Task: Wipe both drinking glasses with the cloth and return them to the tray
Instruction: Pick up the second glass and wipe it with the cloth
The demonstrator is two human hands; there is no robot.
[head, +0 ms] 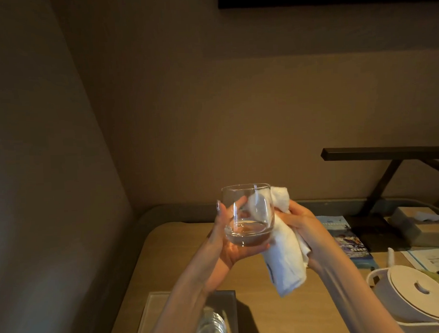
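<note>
I hold a clear round drinking glass [248, 215] upright in the air above the desk, my left hand [228, 243] cupping its base and left side. My right hand [302, 225] grips a white cloth [285, 258] and presses it against the right side of the glass; the cloth's loose end hangs down. A second clear glass [210, 327] stands in the tray [150, 315] at the bottom of the view, partly hidden by my left forearm.
A white electric kettle [407, 294] stands at the lower right on the wooden desk [181, 255]. Behind it lie a blue brochure [345, 236], papers and a tissue box [419, 224]. A dark lamp arm [384, 153] reaches over the right side. Walls close the left and back.
</note>
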